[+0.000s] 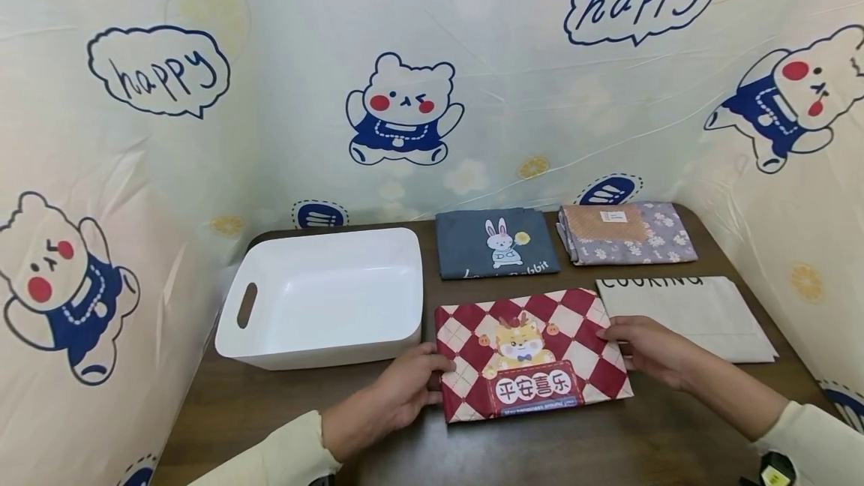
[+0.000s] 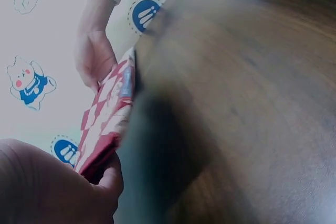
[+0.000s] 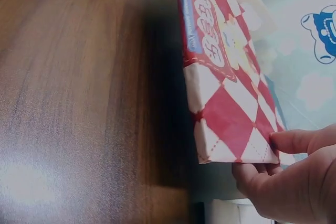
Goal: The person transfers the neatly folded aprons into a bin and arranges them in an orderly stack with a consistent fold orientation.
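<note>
Both hands hold a folded red-and-cream checked cloth with a cartoon animal and lettering on its upper face. At its left edge the left hand grips it, thumb and fingers on opposite faces. Opposite, the right hand pinches the right edge, and in the right wrist view the thumb lies on top with the fingers curled beneath. A dark gap shows between the cloth and the table in both wrist views, so it is held above the wood.
A white plastic bin with a handle slot stands on the brown table at left. Behind the cloth lie a folded dark blue rabbit-print cloth and a folded grey floral one. A folded cream cloth lettered COOKING lies at right.
</note>
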`<state>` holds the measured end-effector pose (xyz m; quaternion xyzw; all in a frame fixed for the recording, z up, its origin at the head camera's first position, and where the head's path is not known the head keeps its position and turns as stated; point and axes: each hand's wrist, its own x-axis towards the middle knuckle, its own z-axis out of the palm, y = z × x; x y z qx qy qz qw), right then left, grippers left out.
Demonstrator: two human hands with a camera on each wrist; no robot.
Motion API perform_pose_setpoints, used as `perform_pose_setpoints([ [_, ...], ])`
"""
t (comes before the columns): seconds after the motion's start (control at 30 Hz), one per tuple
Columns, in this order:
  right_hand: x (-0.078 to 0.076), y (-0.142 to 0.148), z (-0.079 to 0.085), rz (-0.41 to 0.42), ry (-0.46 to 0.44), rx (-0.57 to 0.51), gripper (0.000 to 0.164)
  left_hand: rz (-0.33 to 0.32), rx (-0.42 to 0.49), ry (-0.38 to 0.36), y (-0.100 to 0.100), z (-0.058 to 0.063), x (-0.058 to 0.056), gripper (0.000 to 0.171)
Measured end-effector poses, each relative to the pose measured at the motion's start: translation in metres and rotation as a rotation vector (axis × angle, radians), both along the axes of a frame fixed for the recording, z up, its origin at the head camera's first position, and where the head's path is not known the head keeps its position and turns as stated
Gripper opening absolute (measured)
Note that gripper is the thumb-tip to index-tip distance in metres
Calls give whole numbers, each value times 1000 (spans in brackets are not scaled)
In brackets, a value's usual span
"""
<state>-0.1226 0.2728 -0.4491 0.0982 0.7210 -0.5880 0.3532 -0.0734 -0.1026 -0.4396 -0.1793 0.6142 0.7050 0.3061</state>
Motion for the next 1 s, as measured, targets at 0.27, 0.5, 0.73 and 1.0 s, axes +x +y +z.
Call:
perform_pose_setpoints([
  [0.27,0,4,8,-10,4,-5,57,-10,-72,7,-2,15,-4,50],
  [0.5,1,9,10,-7,22,8,58,-12,-70,3,-1,22,-5,47],
  [0.73,0,13,20,-12,26,54,64,-37,-71,29,1,29,-7,42],
  [1.0,-4,19,26,-20,46,29,62,-17,-89,80,4,35,-7,40],
])
